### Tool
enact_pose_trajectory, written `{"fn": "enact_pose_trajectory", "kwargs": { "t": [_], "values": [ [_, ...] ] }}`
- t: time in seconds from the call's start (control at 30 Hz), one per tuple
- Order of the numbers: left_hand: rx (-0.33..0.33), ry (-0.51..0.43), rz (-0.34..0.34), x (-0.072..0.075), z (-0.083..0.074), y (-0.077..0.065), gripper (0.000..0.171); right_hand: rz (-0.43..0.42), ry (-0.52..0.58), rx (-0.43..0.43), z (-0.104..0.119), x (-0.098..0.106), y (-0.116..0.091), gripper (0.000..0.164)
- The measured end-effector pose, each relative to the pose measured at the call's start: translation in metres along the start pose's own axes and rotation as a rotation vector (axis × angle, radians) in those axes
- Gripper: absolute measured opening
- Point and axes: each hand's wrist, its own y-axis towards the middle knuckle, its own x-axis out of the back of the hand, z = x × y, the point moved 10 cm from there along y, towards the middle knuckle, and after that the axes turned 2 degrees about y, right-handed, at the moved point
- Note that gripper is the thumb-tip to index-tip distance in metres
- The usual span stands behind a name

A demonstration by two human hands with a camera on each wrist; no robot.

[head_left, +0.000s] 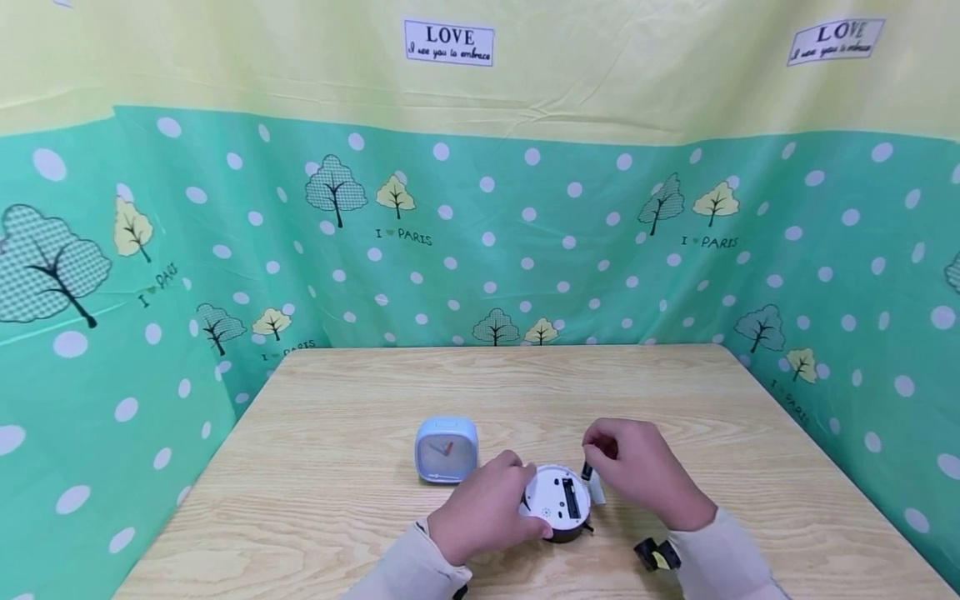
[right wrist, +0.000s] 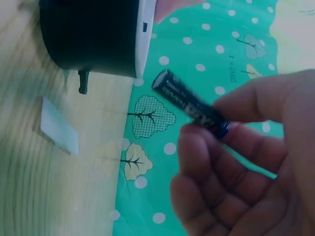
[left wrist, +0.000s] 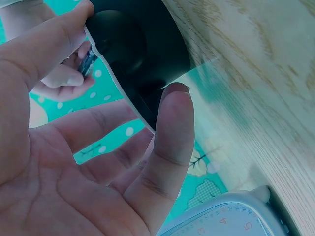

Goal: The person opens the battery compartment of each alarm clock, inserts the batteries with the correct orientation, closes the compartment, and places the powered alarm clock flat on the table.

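Observation:
My left hand (head_left: 491, 510) grips a round clock (head_left: 551, 492) by its side, thumb and fingers about the rim. In the head view the clock's white back faces up, and its long battery slot (head_left: 572, 498) is uncovered. The clock's black body (right wrist: 91, 34) and a small black leg show in the right wrist view. Between thumb and fingers, my right hand (head_left: 641, 467) pinches a dark AA-type battery (right wrist: 189, 103). That battery is held just right of the clock, apart from it. A small whitish flat piece (right wrist: 59, 128) lies on the table beside the clock.
A light blue square alarm clock (head_left: 447, 450) stands upright on the wooden table (head_left: 360, 392), left of the round one. A polka-dot curtain (head_left: 525, 250) hangs behind and at both sides. A black strapped device (head_left: 657, 555) sits at the right sleeve.

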Motion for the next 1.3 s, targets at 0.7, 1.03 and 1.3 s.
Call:
{"fn": "enact_pose_trajectory", "kwargs": {
  "t": [0.7,1.03,1.3],
  "values": [
    [-0.023,0.003,-0.02,0.0,-0.002,0.001,0.071,0.058,-0.006,0.237,0.033,-0.012,-0.008,0.009],
    [-0.024,0.012,-0.015,0.002,-0.003,0.001,0.072,0.131,-0.005,0.278,0.039,-0.016,-0.011,0.011],
    [-0.033,0.017,-0.022,0.002,-0.003,0.001,0.071,0.181,0.001,0.301,0.043,-0.018,-0.013,0.013]
  ]
}}
